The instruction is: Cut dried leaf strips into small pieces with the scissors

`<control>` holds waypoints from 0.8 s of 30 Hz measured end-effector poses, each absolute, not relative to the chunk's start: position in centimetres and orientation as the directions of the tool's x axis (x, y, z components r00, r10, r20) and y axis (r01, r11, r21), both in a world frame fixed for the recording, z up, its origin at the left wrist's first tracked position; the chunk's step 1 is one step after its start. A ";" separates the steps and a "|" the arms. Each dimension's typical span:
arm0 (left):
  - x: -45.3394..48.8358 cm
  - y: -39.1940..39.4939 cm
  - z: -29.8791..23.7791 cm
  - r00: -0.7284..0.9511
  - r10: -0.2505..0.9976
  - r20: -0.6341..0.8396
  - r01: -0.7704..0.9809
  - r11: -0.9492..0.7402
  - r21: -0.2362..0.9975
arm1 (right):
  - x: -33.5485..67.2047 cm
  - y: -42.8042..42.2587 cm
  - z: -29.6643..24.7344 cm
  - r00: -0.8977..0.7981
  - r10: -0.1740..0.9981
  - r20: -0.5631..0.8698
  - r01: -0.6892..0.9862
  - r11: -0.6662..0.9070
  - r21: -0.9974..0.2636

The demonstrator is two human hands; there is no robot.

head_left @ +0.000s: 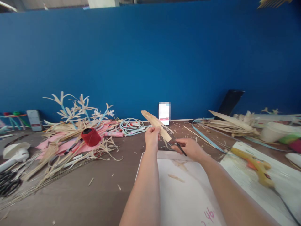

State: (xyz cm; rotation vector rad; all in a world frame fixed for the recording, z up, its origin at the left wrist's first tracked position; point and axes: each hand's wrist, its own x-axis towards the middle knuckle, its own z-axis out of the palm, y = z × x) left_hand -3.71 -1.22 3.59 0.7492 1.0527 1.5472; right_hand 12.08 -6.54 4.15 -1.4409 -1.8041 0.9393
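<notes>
My left hand (152,137) pinches a pale, dried corn husk strip (154,120), held slanting above the table. In my right hand (189,148) is a slim tool with a black handle (181,148); its tip points at the lower end of the husk, and its exact kind cannot be made out. Both hands are close together, just past the far edge of a white board (188,188). On that board lies a small husk scrap (176,178).
Husk flowers (75,113), a red thread spool (90,137) and scissors (9,183) crowd the left side. A coiled light-blue cable (130,127) and a lit phone (164,113) stand before the blue partition (150,62). Rightward lie a yellow glue gun (258,169) and more husks (235,122).
</notes>
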 end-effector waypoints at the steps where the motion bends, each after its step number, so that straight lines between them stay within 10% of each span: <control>1: -3.8 -1.1 3.5 -0.242 0.969 -0.055 -0.417 -0.052 0.907 | 12.2 -6.5 4.2 -0.168 0.985 0.040 0.516 0.122 -0.848; 24: -1.5 -2.0 3.6 -0.105 0.994 0.000 -0.231 -0.024 0.973 | 10.9 -5.3 2.5 0.098 0.993 -0.059 -0.234 -0.035 -0.972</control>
